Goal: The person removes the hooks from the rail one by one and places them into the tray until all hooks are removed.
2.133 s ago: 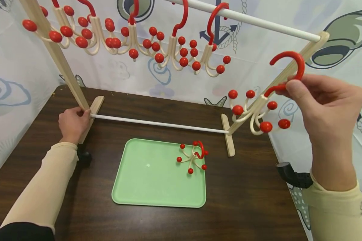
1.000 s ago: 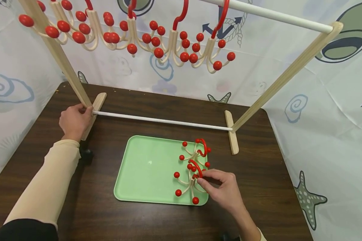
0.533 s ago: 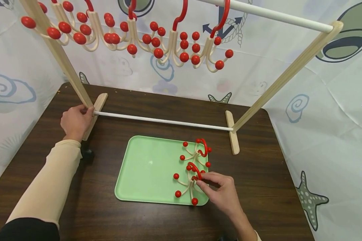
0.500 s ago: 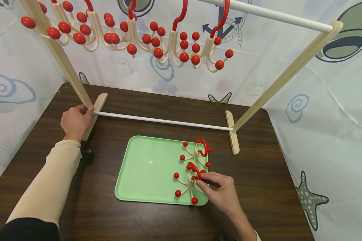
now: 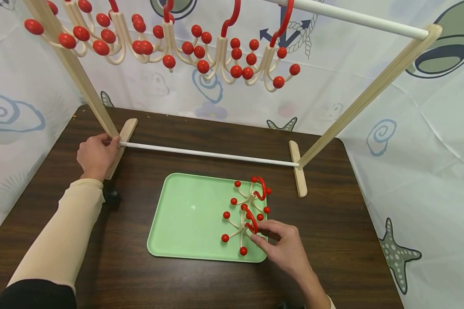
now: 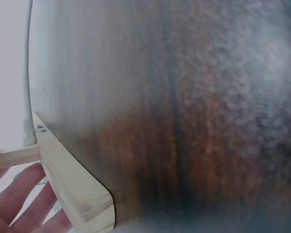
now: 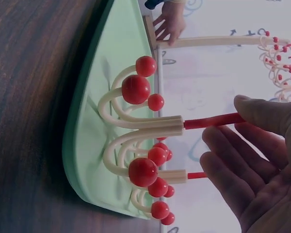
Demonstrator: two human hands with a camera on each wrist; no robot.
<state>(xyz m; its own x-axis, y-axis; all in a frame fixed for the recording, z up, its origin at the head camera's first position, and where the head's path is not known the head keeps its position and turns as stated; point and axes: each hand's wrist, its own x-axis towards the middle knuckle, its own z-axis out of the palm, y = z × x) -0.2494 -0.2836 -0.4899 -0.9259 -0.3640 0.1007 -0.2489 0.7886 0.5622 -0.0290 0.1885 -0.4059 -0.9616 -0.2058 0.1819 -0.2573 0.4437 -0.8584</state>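
My left hand [image 5: 96,156] grips the lower end of the left wooden upright [image 5: 94,107] of a rack, beside its foot [image 6: 72,179]. With thumb and forefinger, my right hand [image 5: 286,246] pinches the red hook of a multi-prong hanger [image 7: 167,124], whose cream arms end in red balls. That hanger stands upright at the right side of a green tray [image 5: 178,231], its arms down at the tray surface. A second such hanger [image 5: 251,197] stands just behind it on the tray. In the right wrist view the thumb lies over the red stem, the other fingers spread below.
Several similar hangers [image 5: 220,56] hang from the rack's white top bar [image 5: 355,17]. A white lower bar [image 5: 209,153] runs behind the tray between the feet. The right upright [image 5: 371,98] rises at the right. Brown table [image 5: 170,285] surrounds the tray; a patterned cloth stands behind.
My right hand has brought the hanger from high at the right down onto the tray. Most recently the hanger has turned a little and its balls shifted. The left hand stays at the upright.
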